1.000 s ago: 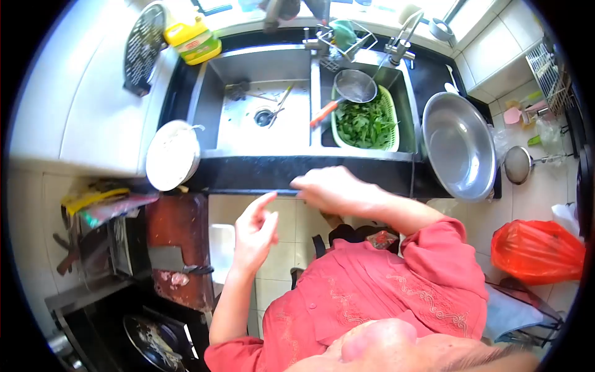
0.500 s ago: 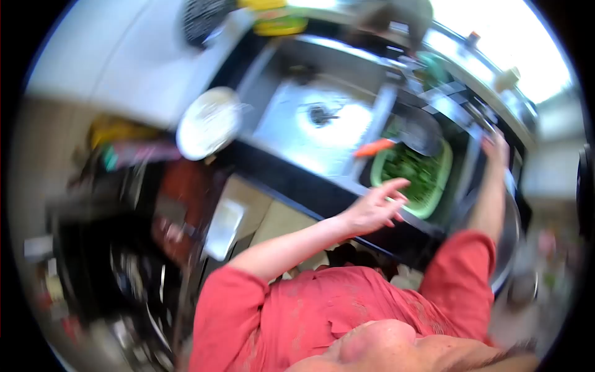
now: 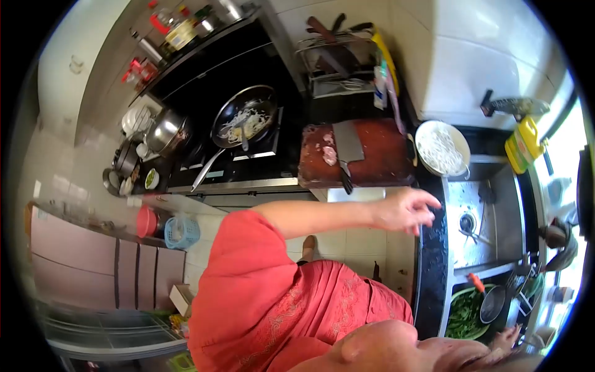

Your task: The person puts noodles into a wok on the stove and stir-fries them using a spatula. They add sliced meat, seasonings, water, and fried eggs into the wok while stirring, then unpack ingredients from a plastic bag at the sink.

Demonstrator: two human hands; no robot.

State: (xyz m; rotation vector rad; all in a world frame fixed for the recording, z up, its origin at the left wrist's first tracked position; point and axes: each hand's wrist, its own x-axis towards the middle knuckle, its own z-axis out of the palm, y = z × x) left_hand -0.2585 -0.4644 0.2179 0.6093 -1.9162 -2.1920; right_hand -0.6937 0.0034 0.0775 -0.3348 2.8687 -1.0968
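Note:
My left hand (image 3: 406,211) is over the black counter edge (image 3: 432,248), its fingers apart and nothing in it. Down at the lower right, my right hand (image 3: 507,340) is partly visible beside the sink's far end, near the faucet; its fingers are too small to read. Leafy greens (image 3: 465,316) fill a basket in the sink, with a strainer (image 3: 493,304) on top. A bowl of white noodles (image 3: 441,149) sits at the sink's corner. A cleaver (image 3: 349,146) and pieces of meat (image 3: 328,155) lie on the red-brown cutting board (image 3: 384,149).
On the stove, a pan (image 3: 245,118) holds pale food and a utensil, its handle pointing toward the front edge. A metal pot (image 3: 166,133) stands left of it. A knife rack (image 3: 338,62) is behind the board, and a blue basket (image 3: 181,232) is on the floor.
The view has swung left, bringing the stove and whole cutting board into sight. My left hand has moved from in front of the greens toward the noodle bowl. My right hand remains near the faucet.

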